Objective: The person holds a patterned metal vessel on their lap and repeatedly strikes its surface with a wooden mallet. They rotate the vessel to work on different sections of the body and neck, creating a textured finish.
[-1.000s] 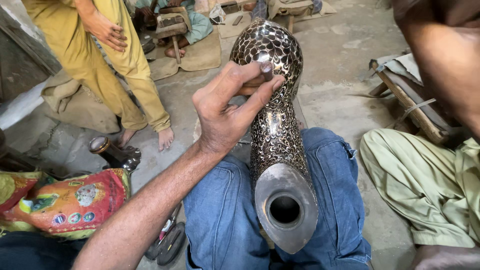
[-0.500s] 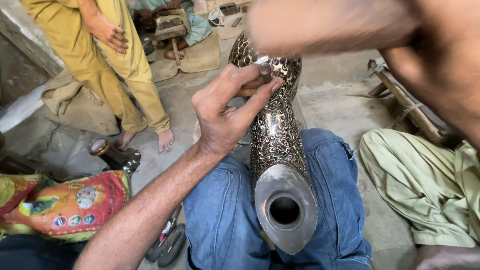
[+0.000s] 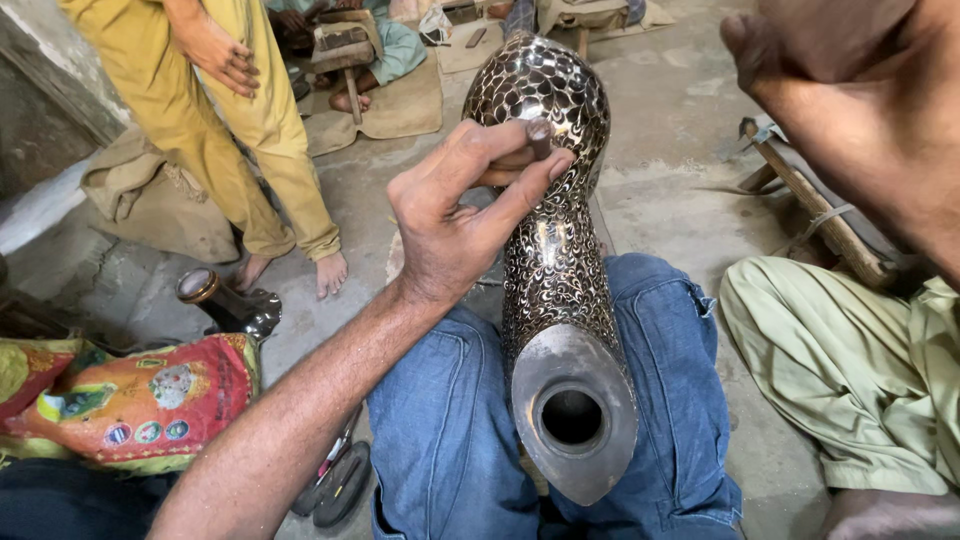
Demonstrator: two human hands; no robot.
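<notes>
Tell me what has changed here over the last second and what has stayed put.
The right hand has moved: a second ago only its arm showed at the upper right, then it swept blurred across the top, and now it is raised at the upper right again, clear of the metal vase. The left hand still pinches the small punch against the vase, which stays lying between the knees.

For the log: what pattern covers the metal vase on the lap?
Head view: the metal vase is dark, with silvery scale-like cells above and fine scrollwork below.

Left hand (image 3: 455,225) curled in a pinch grip, right hand (image 3: 850,90) raised, blurred.
</notes>
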